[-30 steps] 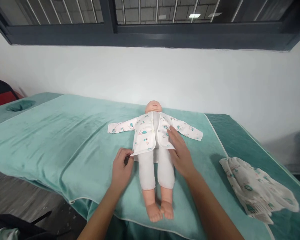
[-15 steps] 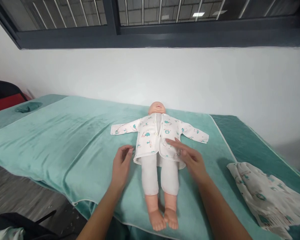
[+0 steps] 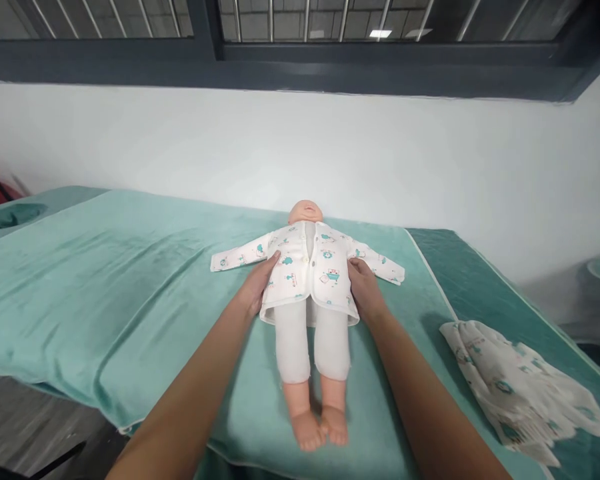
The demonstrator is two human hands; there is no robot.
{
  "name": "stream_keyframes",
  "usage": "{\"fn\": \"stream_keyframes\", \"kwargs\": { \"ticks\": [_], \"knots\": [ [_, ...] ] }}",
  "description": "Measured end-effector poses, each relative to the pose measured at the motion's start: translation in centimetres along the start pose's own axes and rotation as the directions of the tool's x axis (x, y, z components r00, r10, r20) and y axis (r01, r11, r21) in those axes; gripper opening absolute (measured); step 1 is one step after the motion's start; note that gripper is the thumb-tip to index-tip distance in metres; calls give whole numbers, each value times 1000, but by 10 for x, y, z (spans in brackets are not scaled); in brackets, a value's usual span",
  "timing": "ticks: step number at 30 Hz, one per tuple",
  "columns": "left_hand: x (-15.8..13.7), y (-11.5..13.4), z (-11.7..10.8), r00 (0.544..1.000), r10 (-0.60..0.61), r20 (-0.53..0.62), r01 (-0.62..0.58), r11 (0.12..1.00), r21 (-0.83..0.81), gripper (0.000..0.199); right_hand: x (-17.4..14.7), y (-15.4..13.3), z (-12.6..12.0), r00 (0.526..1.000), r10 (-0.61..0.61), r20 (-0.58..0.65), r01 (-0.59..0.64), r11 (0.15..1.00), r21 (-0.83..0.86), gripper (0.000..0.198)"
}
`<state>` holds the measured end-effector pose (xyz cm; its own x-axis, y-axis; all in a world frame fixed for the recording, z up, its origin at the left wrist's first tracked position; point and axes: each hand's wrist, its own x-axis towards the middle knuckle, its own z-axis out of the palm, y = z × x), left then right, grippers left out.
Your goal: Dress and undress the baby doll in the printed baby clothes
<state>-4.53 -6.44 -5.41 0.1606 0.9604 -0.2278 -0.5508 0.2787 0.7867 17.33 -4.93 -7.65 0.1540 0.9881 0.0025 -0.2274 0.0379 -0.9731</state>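
A baby doll (image 3: pixel 293 343) lies on its back, feet toward me, head at the wall side. It wears a white printed jacket (image 3: pixel 330 257) with its front edges meeting at mid-chest and parted below, and both sleeves stretched out sideways. My left hand (image 3: pixel 260 285) clasps the doll's left-of-view side, thumb on the jacket and fingers hidden beneath. On the opposite side my right hand (image 3: pixel 366 287) holds the torso the same way. White cloth covers the doll's legs, leaving the lower legs and feet bare.
A green sheet (image 3: pixel 145 280) covers the bed under the doll. Folded printed cloth (image 3: pixel 520 380) lies at the right, on darker green fabric (image 3: pixel 430 247). Behind stand a white wall (image 3: pixel 300 147) and a barred window (image 3: pixel 290 23).
Both hands have moved in to the doll's sides and closed around its torso; the right hand was above the jacket front before. The view has shifted slightly right.
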Motion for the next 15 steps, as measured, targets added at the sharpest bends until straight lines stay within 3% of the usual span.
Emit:
{"fn": "stream_keyframes", "kwargs": {
  "ticks": [5, 15],
  "knots": [
    [20, 4, 6, 1000, 27, 11, -27, 1000, -10, 43, 5, -7, 7, 1000, 27, -11, -24, 979, 202, 42],
    [26, -1, -1, 998, 30, 63, -29, 999, -21, 51, 7, -9, 1, 991, -14, 134, -21, 966, 257, 31]
  ]
}}
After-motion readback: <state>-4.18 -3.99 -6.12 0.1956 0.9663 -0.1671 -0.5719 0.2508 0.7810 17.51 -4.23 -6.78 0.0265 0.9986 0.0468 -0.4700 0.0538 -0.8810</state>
